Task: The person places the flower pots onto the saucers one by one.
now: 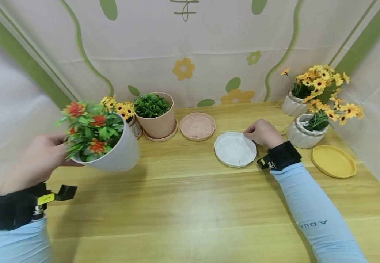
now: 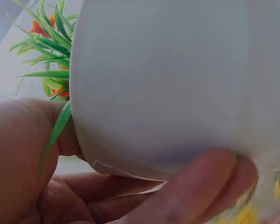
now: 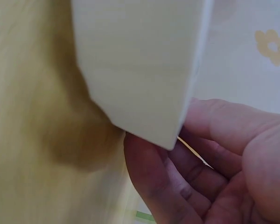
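Observation:
My left hand [image 1: 40, 155] grips a white flower pot [image 1: 124, 151] by its rim, thumb at the rim and fingers along the outer wall in the left wrist view. Tilted to the left above the table, the pot holds green leaves and red-orange flowers [image 1: 98, 146]. With thumb and fingers, my right hand [image 1: 263, 132] pinches the right edge of a round white saucer [image 1: 235, 149]. The right wrist view shows the saucer's underside [image 3: 130, 70] and its shadow on the wood. The saucer lies just right of a pink saucer [image 1: 198, 126].
A pink pot [image 1: 158, 124] with green leaves stands on a saucer at the back, beside a small yellow-flowered pot [image 1: 135, 126]. To the right are two white pots of yellow flowers [image 1: 295, 104] and a yellow saucer [image 1: 333, 161]. A patterned cloth [image 1: 144, 73] hangs behind the table [image 1: 190, 212].

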### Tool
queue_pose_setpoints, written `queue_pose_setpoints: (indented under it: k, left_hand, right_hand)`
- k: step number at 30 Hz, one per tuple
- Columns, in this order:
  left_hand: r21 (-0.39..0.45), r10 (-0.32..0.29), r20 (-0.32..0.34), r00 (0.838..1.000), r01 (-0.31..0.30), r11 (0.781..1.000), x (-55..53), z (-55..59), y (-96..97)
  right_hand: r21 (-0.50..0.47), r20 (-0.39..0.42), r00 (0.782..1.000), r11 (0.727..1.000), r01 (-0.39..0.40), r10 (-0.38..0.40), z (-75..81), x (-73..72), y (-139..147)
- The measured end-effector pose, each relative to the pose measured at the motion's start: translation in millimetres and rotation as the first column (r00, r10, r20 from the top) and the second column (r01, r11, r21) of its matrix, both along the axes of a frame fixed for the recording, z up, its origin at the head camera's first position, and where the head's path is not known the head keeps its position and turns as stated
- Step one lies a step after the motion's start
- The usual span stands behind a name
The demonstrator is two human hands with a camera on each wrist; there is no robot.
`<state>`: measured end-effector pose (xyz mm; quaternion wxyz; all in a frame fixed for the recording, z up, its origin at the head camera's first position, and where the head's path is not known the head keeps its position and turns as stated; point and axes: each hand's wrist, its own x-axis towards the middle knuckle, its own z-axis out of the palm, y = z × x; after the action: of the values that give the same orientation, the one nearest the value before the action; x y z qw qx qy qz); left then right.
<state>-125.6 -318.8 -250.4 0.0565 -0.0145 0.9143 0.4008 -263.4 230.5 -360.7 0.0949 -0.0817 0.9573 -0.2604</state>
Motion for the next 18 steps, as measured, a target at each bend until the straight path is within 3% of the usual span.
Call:
queue_pose_setpoints:
  k: [7,12,18]
  left_hand:
    - [0.169,-0.11,-0.019,0.994,0.112,0.979,-22.2,2.8,62.0]
    - [0.265,-0.162,0.022,0.987,0.151,0.952,-48.9,1.3,109.9]
    - [0.341,-0.132,0.071,0.989,0.1,0.935,-83.3,-7.6,162.5]
  right_hand:
    - [0.006,-0.004,1.0,1.0,0.005,-0.005,-0.8,0.0,1.4]
    - [0.006,-0.004,1.0,1.0,0.013,-0.013,-0.5,-0.3,2.3]
    - [-0.002,0.005,1.0,1.0,0.017,-0.017,-0.3,-1.1,0.7]
